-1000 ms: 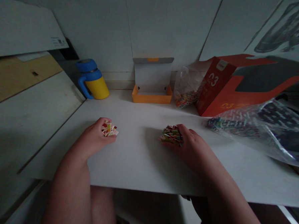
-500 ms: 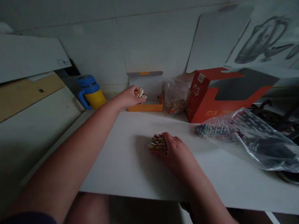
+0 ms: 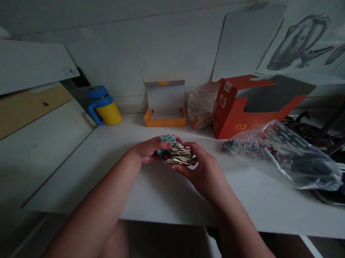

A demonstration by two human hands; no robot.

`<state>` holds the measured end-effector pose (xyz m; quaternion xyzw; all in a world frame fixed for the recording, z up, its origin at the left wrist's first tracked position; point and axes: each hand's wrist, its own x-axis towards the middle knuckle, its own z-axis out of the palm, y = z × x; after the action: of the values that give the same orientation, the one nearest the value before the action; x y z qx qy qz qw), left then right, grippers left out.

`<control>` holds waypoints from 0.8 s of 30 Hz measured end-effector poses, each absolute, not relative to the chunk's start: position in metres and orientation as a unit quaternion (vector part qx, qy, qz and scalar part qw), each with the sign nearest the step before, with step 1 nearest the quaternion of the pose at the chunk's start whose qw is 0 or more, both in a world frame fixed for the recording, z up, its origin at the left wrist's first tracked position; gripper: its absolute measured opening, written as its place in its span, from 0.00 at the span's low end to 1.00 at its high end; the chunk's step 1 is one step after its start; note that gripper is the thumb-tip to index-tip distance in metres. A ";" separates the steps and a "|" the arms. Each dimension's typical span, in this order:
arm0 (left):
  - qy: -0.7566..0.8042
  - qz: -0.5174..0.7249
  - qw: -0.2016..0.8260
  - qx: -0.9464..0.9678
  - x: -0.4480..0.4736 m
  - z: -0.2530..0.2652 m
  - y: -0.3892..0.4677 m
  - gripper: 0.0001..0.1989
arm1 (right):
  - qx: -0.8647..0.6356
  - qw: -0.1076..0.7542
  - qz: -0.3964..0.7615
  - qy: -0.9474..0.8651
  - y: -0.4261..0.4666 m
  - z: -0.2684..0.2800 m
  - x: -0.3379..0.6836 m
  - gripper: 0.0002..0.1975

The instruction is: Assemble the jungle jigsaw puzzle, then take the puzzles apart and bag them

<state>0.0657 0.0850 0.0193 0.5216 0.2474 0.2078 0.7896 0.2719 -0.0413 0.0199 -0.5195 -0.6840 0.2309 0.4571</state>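
Above the white desk, my two hands meet. My left hand (image 3: 151, 149) is closed on a bunch of small flat pieces (image 3: 167, 138), teal with pale edges, that look like jigsaw puzzle pieces. My right hand (image 3: 203, 163) is wrapped round a second bunch (image 3: 182, 155), stacked with the white, red and olive edges showing. The two bunches touch, with my left thumb lying across where they join. Behind the hands, the small orange box (image 3: 164, 123) stands with its lid raised against the wall.
A clear bag of small colourful pieces (image 3: 200, 119) stands beside a big open red box (image 3: 228, 112). Another clear plastic bag (image 3: 298, 160) lies at the right. A blue and yellow jug (image 3: 108, 112) stands at the left, near white and tan boards (image 3: 32, 102).
My left hand has come back from the small orange box toward me and joined my right hand. My right hand has risen slightly, still holding its bunch.
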 end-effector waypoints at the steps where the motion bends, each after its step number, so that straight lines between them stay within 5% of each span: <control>1: 0.244 0.215 0.788 0.523 0.065 0.018 0.083 0.29 | -0.524 0.456 0.239 -0.679 -0.042 0.019 0.272 0.24; 6: 0.251 0.328 0.738 0.534 0.071 0.023 0.081 0.27 | -0.615 0.442 0.249 -0.604 -0.042 0.019 0.275 0.22; 10: 0.249 0.415 0.573 0.661 0.087 0.026 0.061 0.26 | -0.719 0.403 0.201 -0.529 -0.040 0.016 0.279 0.24; 17: 0.243 0.366 0.358 0.824 0.110 0.018 0.028 0.34 | -0.701 0.405 0.216 -0.546 -0.035 -0.002 0.283 0.13; 24: 0.270 0.362 0.320 0.833 0.106 0.013 0.040 0.36 | -0.706 0.378 0.233 -0.551 -0.036 -0.005 0.280 0.16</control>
<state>0.1063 0.0399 0.0130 0.8326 0.2705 0.3622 0.3200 0.2802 -0.0363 -0.0046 -0.7060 -0.5513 0.2333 0.3784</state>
